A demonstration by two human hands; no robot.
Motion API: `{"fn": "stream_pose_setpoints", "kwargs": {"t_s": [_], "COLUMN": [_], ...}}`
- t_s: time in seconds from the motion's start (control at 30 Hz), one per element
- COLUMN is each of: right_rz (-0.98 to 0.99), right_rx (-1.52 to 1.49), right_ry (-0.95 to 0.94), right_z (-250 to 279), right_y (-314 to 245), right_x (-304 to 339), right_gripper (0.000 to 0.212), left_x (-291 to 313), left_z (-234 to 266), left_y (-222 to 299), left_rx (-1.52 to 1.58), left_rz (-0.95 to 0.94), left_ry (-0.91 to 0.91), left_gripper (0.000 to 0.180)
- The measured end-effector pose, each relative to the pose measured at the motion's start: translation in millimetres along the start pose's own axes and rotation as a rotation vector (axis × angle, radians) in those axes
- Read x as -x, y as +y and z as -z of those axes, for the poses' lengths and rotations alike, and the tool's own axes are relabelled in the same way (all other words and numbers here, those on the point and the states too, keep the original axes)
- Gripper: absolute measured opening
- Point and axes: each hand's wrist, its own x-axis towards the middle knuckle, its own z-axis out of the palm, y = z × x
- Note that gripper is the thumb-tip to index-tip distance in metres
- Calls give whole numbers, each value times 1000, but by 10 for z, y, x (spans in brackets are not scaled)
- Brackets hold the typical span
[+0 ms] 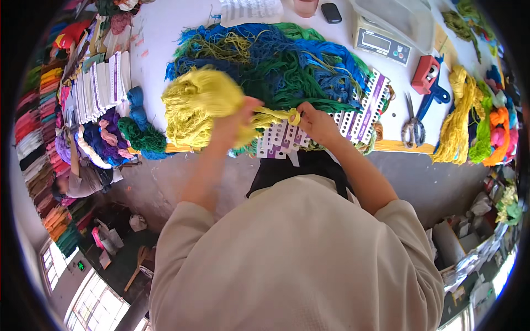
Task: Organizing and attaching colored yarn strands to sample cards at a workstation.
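Holding yellow yarn (190, 107), left hand (241, 115) and right hand (318, 124)

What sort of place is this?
Probably a yarn or embroidery-thread workshop. There's a big yellow skein in hand, a heap of blue and green thread with hole-punched cards beside it, and rows of many-coloured bundles at the left.

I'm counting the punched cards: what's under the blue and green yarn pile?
White and purple punched cards show at the lower right edge of the yarn pile. The yellow yarn hides its lower left edge, and anything under the middle is covered.
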Motion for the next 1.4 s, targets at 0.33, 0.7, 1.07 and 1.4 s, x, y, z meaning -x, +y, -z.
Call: {"fn": "stream_pose_setpoints", "kwargs": {"t_s": [0.33,0.7,1.07,1.4], "right_rz": [18,-31,152,369], "right_rx": [14,170,-44,426], "right_ry": [15,157,108,159], "right_z": [-6,-181,14,-177], "right_y": [16,75,150,277], "right_x": [-2,-67,60,-194], "right_gripper": [28,8,16,25], "left_x": [-564,-368,-467,-534], "left_z": [-484,53,-655,-601], "left_y": [-513,-308,-283,-470], "left_rx": [-935,-781,-812,-680], "left_rz": [-150,32,5,-80], "left_ry": [-364,-232,-355,-384], "left_gripper": [24,29,36,21]}}
